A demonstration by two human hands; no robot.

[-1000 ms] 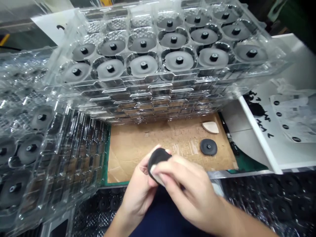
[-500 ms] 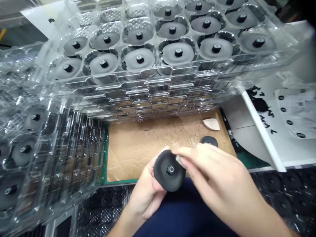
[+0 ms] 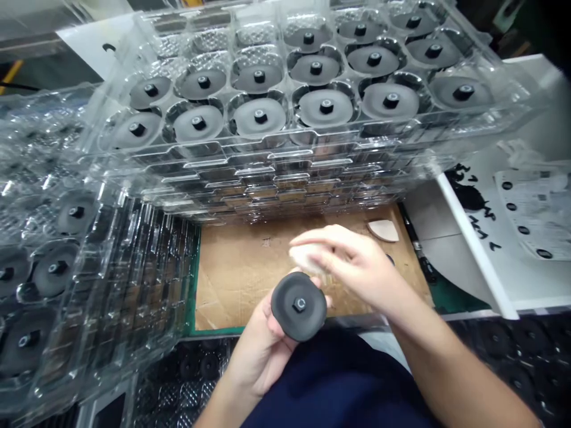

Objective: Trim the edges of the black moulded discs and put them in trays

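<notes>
My left hand point(image 3: 267, 339) grips a black rubber disc point(image 3: 289, 318) by its edge, with the disc's face turned up. A short hexagonal stub stands at the disc's centre. Above and to the right of it, my right hand point(image 3: 352, 261) is closed on a small white pad point(image 3: 304, 257), blurred by motion and apart from the disc. Under both hands lies a brown cardboard sheet point(image 3: 232, 267). My right hand and forearm hide part of the cardboard and nearly all of a dark piece lying there.
Stacked clear plastic trays point(image 3: 276, 154) with similar discs stand at the back. Another tray stack point(image 3: 116, 285) rises at the left. A beige wedge-shaped piece point(image 3: 383, 230) and a black marker point(image 3: 422, 252) lie on the right. Printed sheets point(image 3: 535, 208) lie beyond a white bar point(image 3: 473, 238).
My right hand has lifted off the disc's edge and moved up and away with the white pad. My left hand keeps the disc, shifted slightly left.
</notes>
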